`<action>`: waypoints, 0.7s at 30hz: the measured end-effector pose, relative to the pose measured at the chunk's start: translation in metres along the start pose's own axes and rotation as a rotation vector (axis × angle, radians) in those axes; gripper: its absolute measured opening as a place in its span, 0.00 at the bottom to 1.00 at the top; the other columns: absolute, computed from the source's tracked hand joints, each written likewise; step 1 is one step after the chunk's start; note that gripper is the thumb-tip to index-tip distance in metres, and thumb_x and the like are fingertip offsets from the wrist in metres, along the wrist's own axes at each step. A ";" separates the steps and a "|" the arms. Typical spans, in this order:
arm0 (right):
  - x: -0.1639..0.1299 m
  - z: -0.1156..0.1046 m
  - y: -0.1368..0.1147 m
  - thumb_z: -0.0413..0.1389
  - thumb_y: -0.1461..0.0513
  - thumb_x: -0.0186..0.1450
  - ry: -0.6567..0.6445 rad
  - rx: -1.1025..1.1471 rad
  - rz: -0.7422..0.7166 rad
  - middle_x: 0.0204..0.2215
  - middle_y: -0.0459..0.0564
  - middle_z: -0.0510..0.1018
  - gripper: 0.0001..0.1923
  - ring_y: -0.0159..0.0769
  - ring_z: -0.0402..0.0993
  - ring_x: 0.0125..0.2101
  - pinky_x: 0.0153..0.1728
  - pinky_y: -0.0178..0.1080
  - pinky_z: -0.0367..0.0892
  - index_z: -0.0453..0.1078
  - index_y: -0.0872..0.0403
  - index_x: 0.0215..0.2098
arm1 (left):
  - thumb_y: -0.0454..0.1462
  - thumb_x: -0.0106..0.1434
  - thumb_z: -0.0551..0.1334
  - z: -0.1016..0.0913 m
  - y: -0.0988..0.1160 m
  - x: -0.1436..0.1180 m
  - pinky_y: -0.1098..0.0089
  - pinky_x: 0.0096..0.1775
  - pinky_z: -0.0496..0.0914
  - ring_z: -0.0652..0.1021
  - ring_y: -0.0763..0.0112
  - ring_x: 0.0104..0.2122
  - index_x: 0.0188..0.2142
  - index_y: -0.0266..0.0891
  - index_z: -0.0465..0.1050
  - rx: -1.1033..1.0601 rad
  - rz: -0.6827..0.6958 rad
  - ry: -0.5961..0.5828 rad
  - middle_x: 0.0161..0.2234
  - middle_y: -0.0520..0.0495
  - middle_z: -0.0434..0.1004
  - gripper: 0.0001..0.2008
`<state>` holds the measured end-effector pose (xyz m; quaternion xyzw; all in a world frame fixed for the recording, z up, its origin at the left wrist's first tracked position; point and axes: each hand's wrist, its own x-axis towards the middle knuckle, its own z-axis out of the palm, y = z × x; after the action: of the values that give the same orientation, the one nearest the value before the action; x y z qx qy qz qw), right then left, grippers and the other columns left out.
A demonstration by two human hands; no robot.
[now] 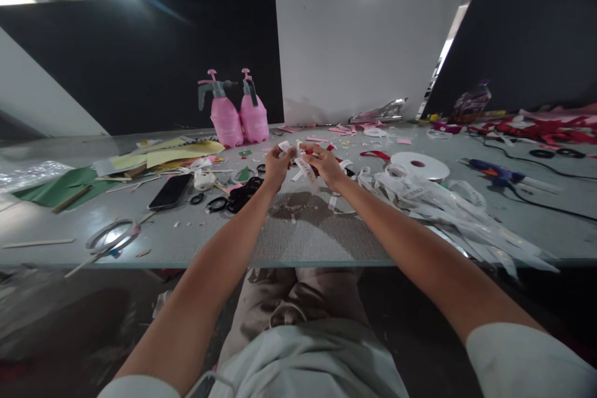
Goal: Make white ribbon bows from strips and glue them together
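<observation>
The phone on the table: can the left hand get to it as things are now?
Probably yes: the phone lies uncovered, left of the left hand, but both hands hold white ribbon.

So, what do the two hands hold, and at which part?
Both the left hand and right hand pinch a white printed ribbon near its folded middle.
</observation>
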<state>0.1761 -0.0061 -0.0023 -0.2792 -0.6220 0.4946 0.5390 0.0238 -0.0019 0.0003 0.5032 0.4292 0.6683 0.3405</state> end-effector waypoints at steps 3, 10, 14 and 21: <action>-0.002 0.001 0.000 0.66 0.49 0.58 -0.045 -0.070 0.037 0.23 0.42 0.76 0.31 0.28 0.65 0.18 0.20 0.32 0.60 0.74 0.54 0.56 | 0.40 0.60 0.72 0.001 0.001 -0.002 0.76 0.24 0.61 0.67 0.81 0.19 0.33 0.37 0.73 -0.001 0.010 0.001 0.23 0.57 0.70 0.11; -0.003 0.001 -0.002 0.63 0.52 0.64 -0.044 -0.211 0.049 0.21 0.40 0.75 0.33 0.26 0.60 0.13 0.15 0.31 0.58 0.67 0.57 0.63 | 0.41 0.59 0.72 0.000 0.000 -0.001 0.77 0.23 0.65 0.72 0.79 0.21 0.38 0.37 0.74 -0.041 -0.003 0.000 0.27 0.54 0.74 0.13; -0.003 0.001 -0.004 0.64 0.50 0.63 -0.078 -0.198 0.025 0.23 0.41 0.77 0.37 0.26 0.61 0.14 0.15 0.31 0.59 0.66 0.56 0.66 | 0.43 0.57 0.73 0.000 -0.001 -0.002 0.76 0.23 0.66 0.73 0.77 0.21 0.37 0.36 0.74 -0.048 -0.004 -0.056 0.27 0.53 0.75 0.15; -0.006 0.001 -0.003 0.62 0.50 0.65 -0.156 -0.098 0.035 0.27 0.41 0.78 0.39 0.27 0.63 0.15 0.15 0.31 0.60 0.59 0.52 0.70 | 0.46 0.55 0.76 -0.002 0.001 -0.002 0.76 0.23 0.65 0.72 0.79 0.20 0.37 0.37 0.74 -0.110 -0.055 -0.048 0.25 0.55 0.73 0.19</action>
<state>0.1773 -0.0127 -0.0023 -0.2769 -0.6805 0.4931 0.4659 0.0225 -0.0049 0.0006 0.4876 0.3973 0.6690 0.3961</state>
